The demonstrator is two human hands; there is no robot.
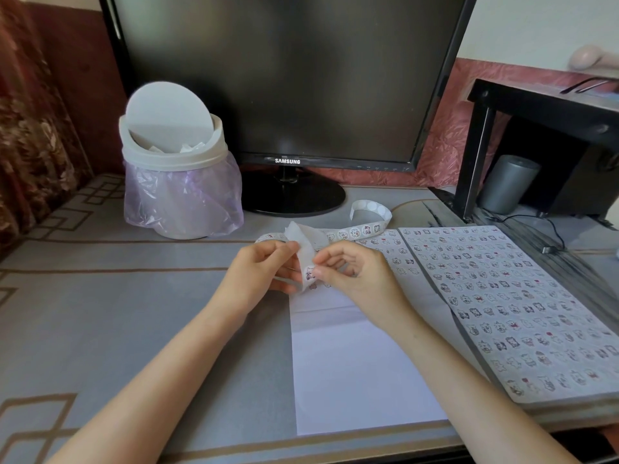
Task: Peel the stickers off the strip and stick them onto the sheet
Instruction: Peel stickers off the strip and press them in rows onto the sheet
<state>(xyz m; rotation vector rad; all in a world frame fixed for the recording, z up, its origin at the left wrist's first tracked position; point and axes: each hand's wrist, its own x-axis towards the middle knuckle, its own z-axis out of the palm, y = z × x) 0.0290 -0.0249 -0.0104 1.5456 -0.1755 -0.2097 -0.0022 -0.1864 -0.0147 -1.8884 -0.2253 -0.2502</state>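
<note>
Here the left hand (264, 267) grips the strip (355, 233) — right hand (356, 274) pinches its sticker (310, 273) over the sheet (361, 363).

Soft daylight, faint shadows — wide-angle bending at edges, slightly hazy

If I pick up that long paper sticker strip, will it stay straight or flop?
Probably flop: the long white paper sticker strip curls into a loop and bends where the left hand and right hand pinch it. It looks thin, so likely light and easily torn.

Matt paper sheet (361, 363), glossy strip (355, 233)
</note>
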